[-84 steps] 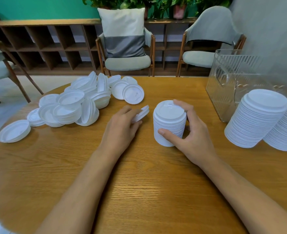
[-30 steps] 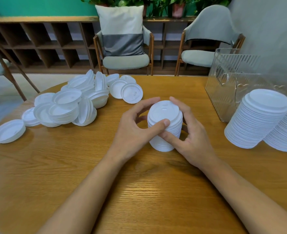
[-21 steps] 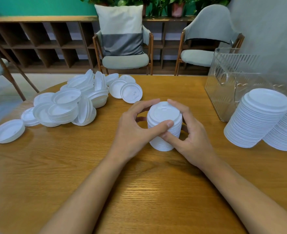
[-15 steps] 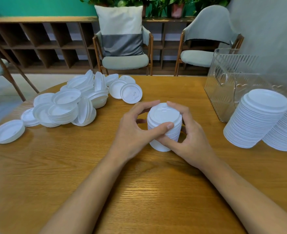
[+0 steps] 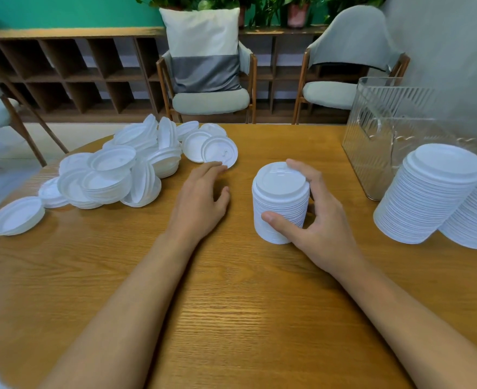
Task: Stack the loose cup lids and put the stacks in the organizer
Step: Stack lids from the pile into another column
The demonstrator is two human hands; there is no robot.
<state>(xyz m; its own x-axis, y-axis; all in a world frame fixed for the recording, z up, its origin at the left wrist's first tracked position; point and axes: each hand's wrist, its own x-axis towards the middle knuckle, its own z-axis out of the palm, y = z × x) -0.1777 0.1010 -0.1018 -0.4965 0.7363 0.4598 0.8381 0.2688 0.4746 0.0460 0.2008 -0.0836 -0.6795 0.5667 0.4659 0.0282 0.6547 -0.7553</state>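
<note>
Flanking the right hand [image 5: 320,220] gripping the lid stack [image 5: 281,203]: loose lids [image 5: 113,169], organizer [image 5: 386,130]; left hand [image 5: 200,197] spread empty.

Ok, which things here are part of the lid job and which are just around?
Job: loose lids; small stack held by right hand; left hand reaching for a lid; two tall stacks; organizer.

Around: chairs; cushion; shelf; plants.
</note>
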